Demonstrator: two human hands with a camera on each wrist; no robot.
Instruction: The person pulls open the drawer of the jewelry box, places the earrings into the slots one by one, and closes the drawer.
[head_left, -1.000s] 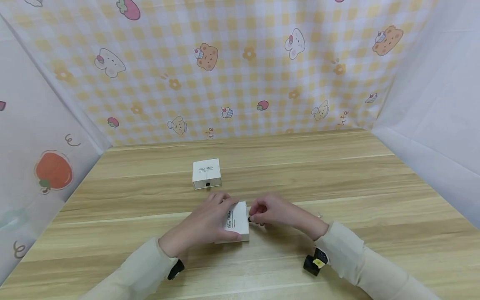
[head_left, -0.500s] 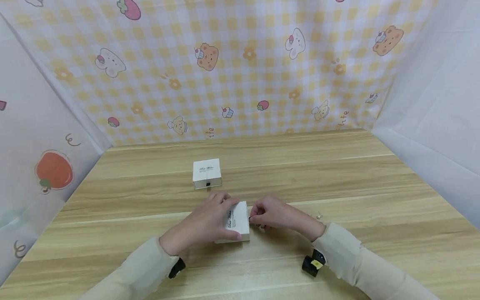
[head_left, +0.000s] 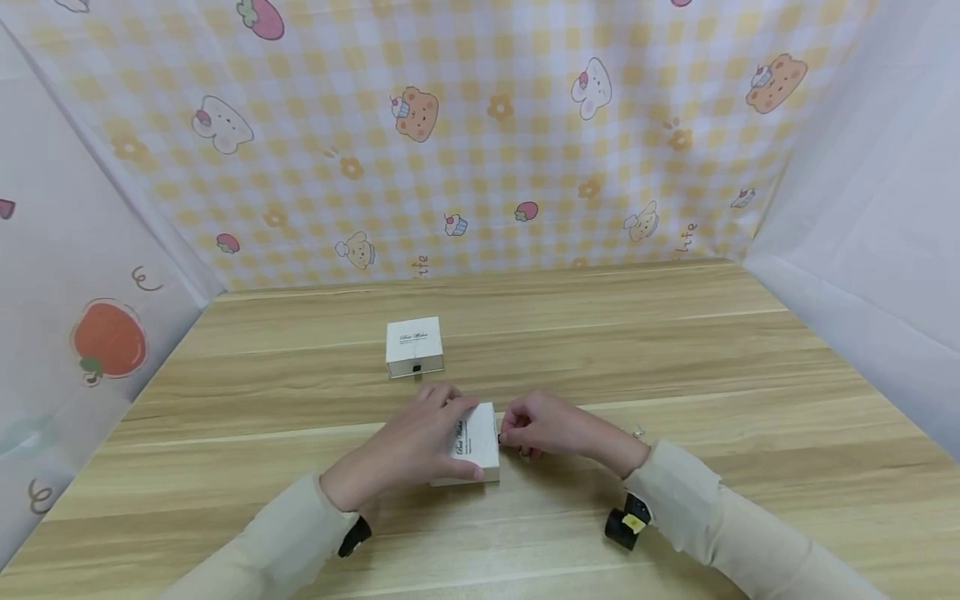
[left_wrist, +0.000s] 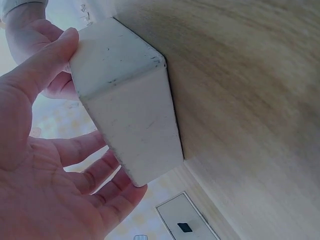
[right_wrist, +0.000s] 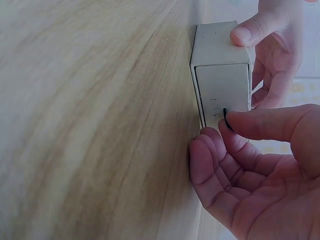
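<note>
A white drawer-style gift box (head_left: 478,442) with black lettering lies on the table, its drawer front facing right. My left hand (head_left: 408,442) grips it from the left, thumb on the near side and fingers across the far side; the left wrist view shows its scuffed plain end (left_wrist: 132,120). My right hand (head_left: 551,429) pinches the short black ribbon tab (right_wrist: 226,119) on the drawer front between thumb and index finger. In the right wrist view the drawer front (right_wrist: 224,90) looks flush with the sleeve. The box's inside is hidden.
A second white box (head_left: 415,343) with similar lettering and a black tab stands farther back, left of centre. A tiny shiny item (head_left: 638,432) lies beyond the right wrist, too small to identify. Patterned cloth (head_left: 480,142) hangs behind the wooden table (head_left: 600,333).
My right hand and wrist have shifted very slightly and show more of the shiny item behind the wrist. My left hand and both boxes stay in place.
</note>
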